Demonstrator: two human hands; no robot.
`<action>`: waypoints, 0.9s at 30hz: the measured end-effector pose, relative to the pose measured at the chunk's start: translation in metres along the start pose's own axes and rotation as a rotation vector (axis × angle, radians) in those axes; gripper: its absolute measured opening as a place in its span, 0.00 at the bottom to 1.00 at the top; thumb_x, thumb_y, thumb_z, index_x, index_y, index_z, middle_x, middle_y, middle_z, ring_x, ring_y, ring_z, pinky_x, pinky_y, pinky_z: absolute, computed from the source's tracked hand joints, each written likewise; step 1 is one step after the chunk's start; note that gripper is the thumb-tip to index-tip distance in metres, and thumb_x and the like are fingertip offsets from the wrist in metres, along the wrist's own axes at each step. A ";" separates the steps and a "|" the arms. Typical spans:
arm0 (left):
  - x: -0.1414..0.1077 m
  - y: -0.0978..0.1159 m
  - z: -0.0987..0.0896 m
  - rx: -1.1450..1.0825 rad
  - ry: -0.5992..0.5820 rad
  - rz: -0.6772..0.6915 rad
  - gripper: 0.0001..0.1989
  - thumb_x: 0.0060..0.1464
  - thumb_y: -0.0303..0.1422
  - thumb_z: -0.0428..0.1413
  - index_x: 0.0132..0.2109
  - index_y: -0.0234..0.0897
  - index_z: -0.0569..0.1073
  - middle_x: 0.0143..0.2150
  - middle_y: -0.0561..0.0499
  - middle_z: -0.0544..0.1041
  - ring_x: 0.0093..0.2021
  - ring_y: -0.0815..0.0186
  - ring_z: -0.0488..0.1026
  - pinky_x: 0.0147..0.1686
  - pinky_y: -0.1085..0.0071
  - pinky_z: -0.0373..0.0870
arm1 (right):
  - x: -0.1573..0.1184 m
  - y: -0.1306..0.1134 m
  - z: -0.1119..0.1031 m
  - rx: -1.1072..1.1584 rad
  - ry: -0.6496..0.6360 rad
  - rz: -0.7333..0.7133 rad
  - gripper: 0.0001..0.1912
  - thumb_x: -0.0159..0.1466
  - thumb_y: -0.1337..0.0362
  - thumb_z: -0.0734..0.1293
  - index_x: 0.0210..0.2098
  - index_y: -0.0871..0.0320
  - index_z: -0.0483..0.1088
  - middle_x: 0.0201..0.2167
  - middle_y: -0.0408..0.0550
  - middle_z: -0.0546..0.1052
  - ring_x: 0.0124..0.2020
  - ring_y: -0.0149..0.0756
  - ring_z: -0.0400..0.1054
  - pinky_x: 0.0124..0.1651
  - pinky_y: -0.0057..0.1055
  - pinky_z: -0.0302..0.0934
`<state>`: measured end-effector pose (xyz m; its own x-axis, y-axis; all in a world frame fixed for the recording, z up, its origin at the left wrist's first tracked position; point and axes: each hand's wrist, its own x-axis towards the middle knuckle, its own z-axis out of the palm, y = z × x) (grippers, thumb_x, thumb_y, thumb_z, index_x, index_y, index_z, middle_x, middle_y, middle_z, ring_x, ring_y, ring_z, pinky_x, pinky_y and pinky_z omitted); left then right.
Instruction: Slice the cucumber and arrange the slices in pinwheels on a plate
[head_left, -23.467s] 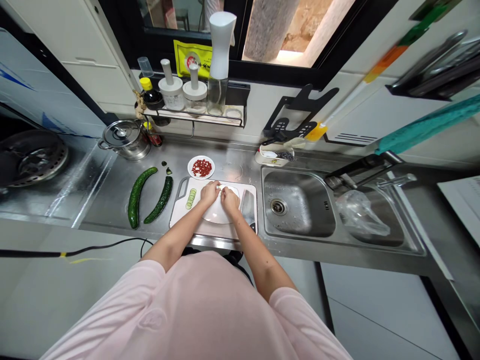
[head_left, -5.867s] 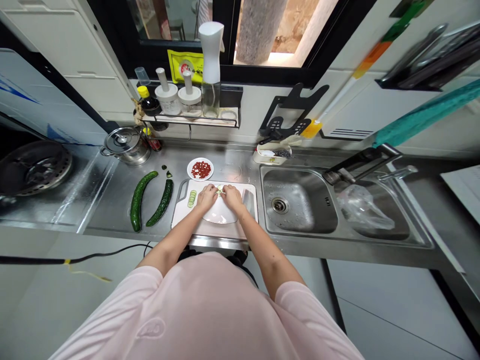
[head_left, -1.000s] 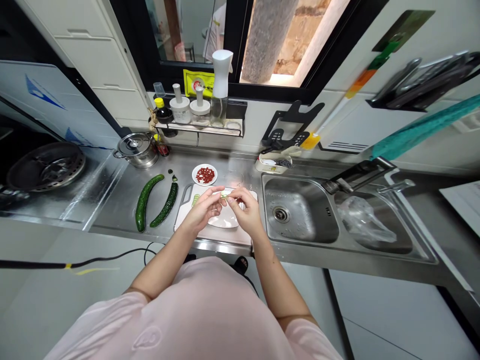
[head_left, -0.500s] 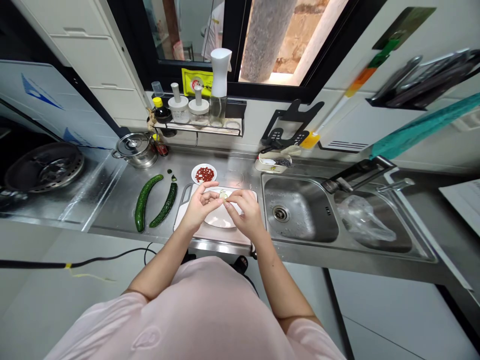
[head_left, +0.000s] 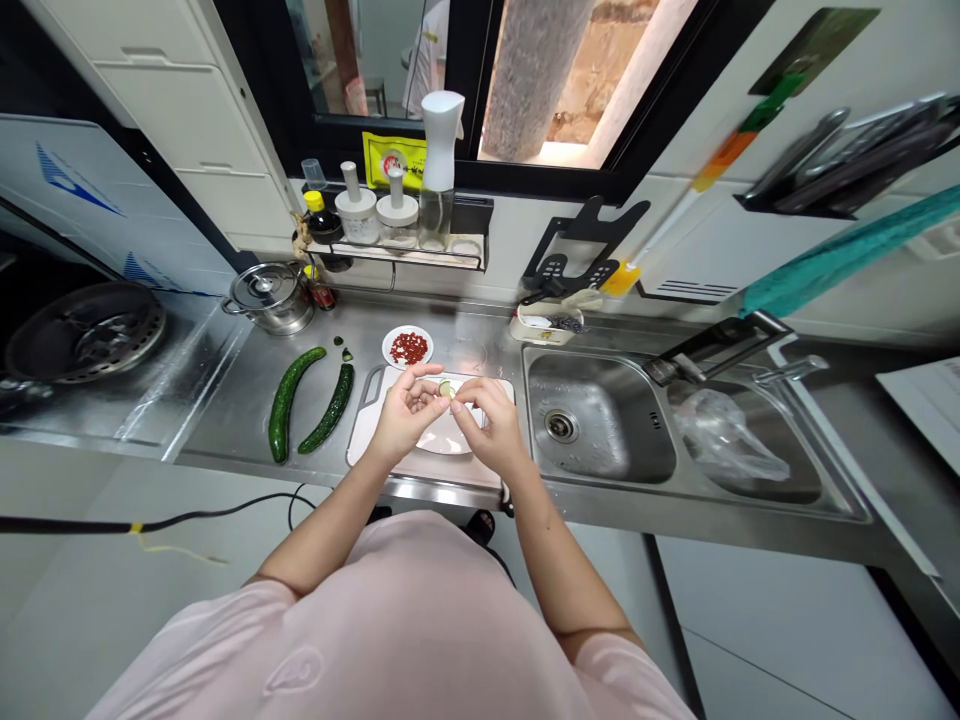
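Steel counter point(head_left: 465, 345), cutting board point(head_left: 427, 470) below; raised left hand point(head_left: 405, 415) and right hand point(head_left: 491, 428) pinch a cucumber slice point(head_left: 447, 390) together.

Nothing legible — print on the yellow label point(head_left: 393, 160) too small, too blurred

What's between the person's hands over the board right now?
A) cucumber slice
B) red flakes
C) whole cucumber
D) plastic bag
A: the small green-rimmed cucumber slice is held between the fingertips of the left hand and right hand, above the cutting board.
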<state>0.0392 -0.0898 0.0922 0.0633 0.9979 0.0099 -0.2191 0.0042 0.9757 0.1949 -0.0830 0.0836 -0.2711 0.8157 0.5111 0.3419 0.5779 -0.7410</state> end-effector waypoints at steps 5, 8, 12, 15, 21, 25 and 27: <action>-0.001 -0.003 0.001 0.063 -0.005 0.051 0.22 0.48 0.35 0.61 0.50 0.38 0.66 0.34 0.53 0.72 0.32 0.73 0.69 0.34 0.76 0.63 | 0.000 0.002 0.001 0.059 -0.013 0.038 0.05 0.64 0.63 0.62 0.32 0.55 0.68 0.33 0.46 0.70 0.39 0.36 0.64 0.45 0.37 0.58; -0.001 -0.005 0.002 0.093 -0.004 0.069 0.21 0.49 0.36 0.60 0.51 0.39 0.66 0.34 0.53 0.72 0.33 0.72 0.69 0.35 0.76 0.63 | 0.000 0.003 0.001 0.077 -0.015 0.056 0.06 0.64 0.63 0.62 0.32 0.55 0.68 0.33 0.46 0.70 0.39 0.36 0.64 0.44 0.36 0.58; -0.002 -0.007 0.004 0.145 -0.004 0.090 0.20 0.51 0.35 0.58 0.51 0.39 0.66 0.34 0.53 0.71 0.33 0.73 0.67 0.35 0.76 0.62 | 0.000 0.004 0.002 0.078 -0.015 0.076 0.06 0.64 0.63 0.62 0.31 0.56 0.67 0.33 0.46 0.70 0.39 0.35 0.64 0.44 0.35 0.58; -0.001 -0.010 0.005 0.183 0.015 0.108 0.18 0.52 0.34 0.57 0.50 0.38 0.66 0.34 0.53 0.70 0.32 0.73 0.66 0.34 0.76 0.61 | -0.001 0.005 0.002 0.071 -0.017 0.085 0.07 0.64 0.63 0.62 0.30 0.56 0.67 0.33 0.45 0.70 0.39 0.35 0.64 0.44 0.34 0.57; 0.004 -0.023 0.008 0.191 0.005 0.080 0.17 0.52 0.33 0.56 0.49 0.37 0.66 0.33 0.53 0.69 0.31 0.73 0.65 0.32 0.76 0.60 | -0.003 0.012 0.000 0.008 -0.048 0.105 0.08 0.64 0.62 0.62 0.29 0.56 0.67 0.33 0.45 0.70 0.39 0.35 0.64 0.43 0.34 0.57; 0.012 -0.035 0.007 0.153 -0.020 0.011 0.17 0.50 0.33 0.58 0.47 0.36 0.68 0.31 0.54 0.69 0.30 0.74 0.66 0.31 0.77 0.60 | -0.008 0.025 -0.003 -0.073 -0.093 0.140 0.08 0.64 0.62 0.62 0.30 0.56 0.68 0.33 0.46 0.71 0.39 0.36 0.63 0.44 0.34 0.56; 0.017 -0.043 0.006 0.136 -0.041 -0.016 0.16 0.49 0.33 0.59 0.46 0.35 0.69 0.30 0.55 0.69 0.30 0.74 0.66 0.32 0.77 0.60 | -0.011 0.034 -0.004 -0.114 -0.108 0.168 0.08 0.64 0.61 0.62 0.30 0.56 0.69 0.33 0.46 0.71 0.38 0.36 0.63 0.44 0.34 0.56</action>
<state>0.0554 -0.0733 0.0518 0.1063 0.9943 0.0000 -0.0838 0.0089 0.9964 0.2129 -0.0718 0.0542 -0.2947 0.8965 0.3309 0.4880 0.4388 -0.7545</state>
